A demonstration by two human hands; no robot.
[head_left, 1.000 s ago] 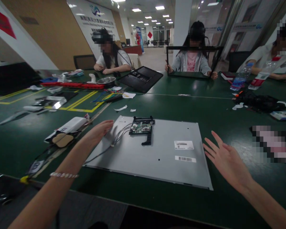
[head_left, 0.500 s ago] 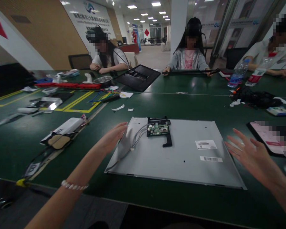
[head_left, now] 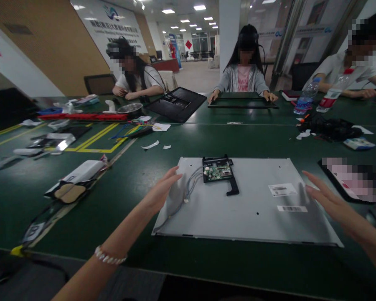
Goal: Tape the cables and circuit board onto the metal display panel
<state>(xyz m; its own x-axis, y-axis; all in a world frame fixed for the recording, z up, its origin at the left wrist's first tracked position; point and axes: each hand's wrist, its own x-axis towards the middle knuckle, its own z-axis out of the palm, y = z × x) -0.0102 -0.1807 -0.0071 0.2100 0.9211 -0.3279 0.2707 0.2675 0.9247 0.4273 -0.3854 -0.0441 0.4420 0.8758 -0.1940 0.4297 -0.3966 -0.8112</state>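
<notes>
A flat grey metal-backed display panel [head_left: 213, 217] lies on the green table in front of me. On its far half sits a green circuit board [head_left: 217, 171] in a black plastic bracket [head_left: 233, 186], with thin grey cables [head_left: 192, 184] running left from it. Two white labels are stuck near the panel's right side. My left hand [head_left: 164, 188] hovers at the left edge, fingers stretched out and nothing in them. At the right edge my right hand [head_left: 327, 196] is held with its fingers extended, also holding nothing. Whether either hand touches the panel I cannot tell.
To the left lies a taped white pack [head_left: 78, 179] with a cable. A phone-like device [head_left: 347, 179] is at the right. Across the table are a black casing [head_left: 177, 103], a person with hands on a black frame [head_left: 242, 102], two more people, and two bottles [head_left: 307, 98].
The panel appears farther right in view, partly because the camera has turned. Both hands remain beside its edges. The person across has lowered the black frame flatter onto the table.
</notes>
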